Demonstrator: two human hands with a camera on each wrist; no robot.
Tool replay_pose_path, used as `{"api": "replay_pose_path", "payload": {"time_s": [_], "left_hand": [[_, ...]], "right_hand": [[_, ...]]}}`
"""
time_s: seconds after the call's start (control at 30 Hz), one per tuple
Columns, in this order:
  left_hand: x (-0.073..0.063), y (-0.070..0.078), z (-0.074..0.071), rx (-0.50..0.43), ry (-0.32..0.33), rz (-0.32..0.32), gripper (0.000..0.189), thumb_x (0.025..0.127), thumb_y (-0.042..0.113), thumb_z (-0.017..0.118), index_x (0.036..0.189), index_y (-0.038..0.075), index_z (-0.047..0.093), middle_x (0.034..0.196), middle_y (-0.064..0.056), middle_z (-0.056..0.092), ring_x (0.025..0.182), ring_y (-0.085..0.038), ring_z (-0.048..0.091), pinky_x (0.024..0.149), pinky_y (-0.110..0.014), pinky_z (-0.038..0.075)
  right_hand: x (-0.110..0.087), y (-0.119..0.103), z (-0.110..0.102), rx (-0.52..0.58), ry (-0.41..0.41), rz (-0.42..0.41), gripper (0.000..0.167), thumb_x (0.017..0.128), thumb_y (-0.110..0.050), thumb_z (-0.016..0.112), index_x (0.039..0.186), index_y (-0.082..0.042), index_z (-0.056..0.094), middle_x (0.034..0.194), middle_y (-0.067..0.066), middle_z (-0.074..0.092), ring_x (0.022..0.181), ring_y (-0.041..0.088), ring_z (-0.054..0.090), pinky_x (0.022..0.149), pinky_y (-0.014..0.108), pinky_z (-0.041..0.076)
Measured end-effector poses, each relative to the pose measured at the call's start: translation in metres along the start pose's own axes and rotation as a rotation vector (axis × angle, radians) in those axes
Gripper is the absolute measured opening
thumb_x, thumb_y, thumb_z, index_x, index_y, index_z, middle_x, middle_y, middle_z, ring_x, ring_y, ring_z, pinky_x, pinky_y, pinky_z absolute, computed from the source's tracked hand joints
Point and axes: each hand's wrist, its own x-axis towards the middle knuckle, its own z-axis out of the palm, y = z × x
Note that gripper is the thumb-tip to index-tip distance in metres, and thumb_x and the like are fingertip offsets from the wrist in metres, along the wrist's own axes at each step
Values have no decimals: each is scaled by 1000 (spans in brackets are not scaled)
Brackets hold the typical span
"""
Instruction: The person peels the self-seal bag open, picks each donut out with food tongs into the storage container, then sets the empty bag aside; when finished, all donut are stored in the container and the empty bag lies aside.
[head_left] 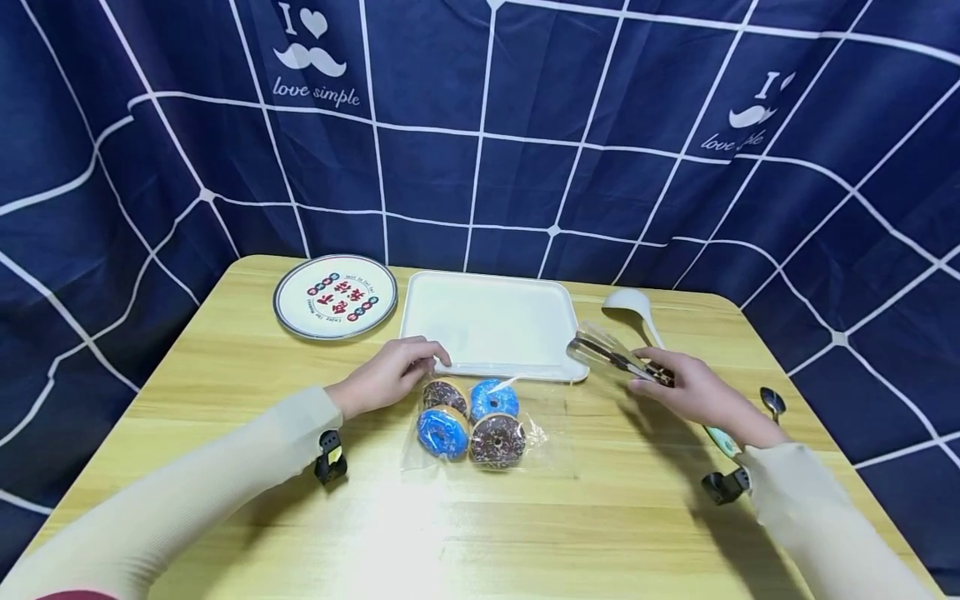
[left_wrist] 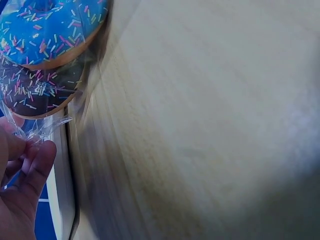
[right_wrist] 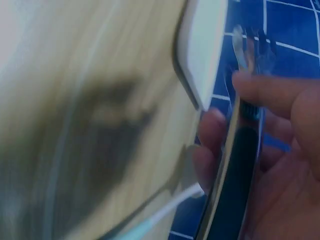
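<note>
Across the wooden desk (head_left: 600, 525), from left: a round plate (head_left: 335, 297); the left hand (head_left: 390, 375), its grip pinching a clear bag (head_left: 555, 433) of four doughnuts (head_left: 442, 432) before a white tray (head_left: 487, 325); tongs (head_left: 622, 361) held in the right hand's (head_left: 701, 387) curled grip; a white ladle (head_left: 630, 302) behind; a spoon (head_left: 772, 402).

Crinkled plastic bag (head_left: 551, 433), glossy doughnuts (head_left: 431, 437), wood-grained tabletop (head_left: 562, 517) (shiny in patches), cloth curtain (head_left: 427, 167)

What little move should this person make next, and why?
Perhaps bring the tongs in the right hand leftward to the clear plastic bag: the left hand pinches its edge, four donuts lie inside, and the tongs are off to its right.
</note>
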Motion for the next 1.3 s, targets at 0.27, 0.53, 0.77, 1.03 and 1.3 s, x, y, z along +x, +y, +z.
{"api": "replay_pose_path", "payload": {"time_s": [0.27,0.53,0.77,1.03,1.3], "left_hand": [[0,-1,0,1,1,-2,28,98,-9,57,113,11,71,96,-7,71,90,-16,65,87,-35,58],[0,-2,2,-3,5,2,29,98,-9,56,113,11,71,95,-7,71,89,-15,64,85,-34,57],[1,-2,2,-2,8,7,30,97,-10,57,113,11,71,95,-5,71,90,-15,65,85,-34,58],[2,2,-1,7,-2,1,29,98,-9,56,113,11,72,93,-4,70,88,-15,63,84,-34,57],[1,2,1,7,-7,6,28,98,-8,56,113,10,72,95,-7,71,89,-15,63,84,-34,57]], "right_hand": [[-15,12,-13,106,-157,-16,49,100,-21,71,142,2,61,105,14,75,54,0,37,61,24,43],[-23,20,-8,177,-253,-78,41,99,-18,72,134,2,68,124,21,75,93,-9,65,76,17,55],[-22,15,9,312,-340,-198,35,100,-10,69,130,6,68,109,15,78,84,-7,65,70,20,57],[-13,0,20,431,-485,-193,37,102,-12,66,134,6,65,82,10,73,67,0,60,57,27,54],[-4,-9,32,457,-618,-217,32,103,-15,66,134,-7,69,81,22,66,64,0,52,55,21,48]]}}
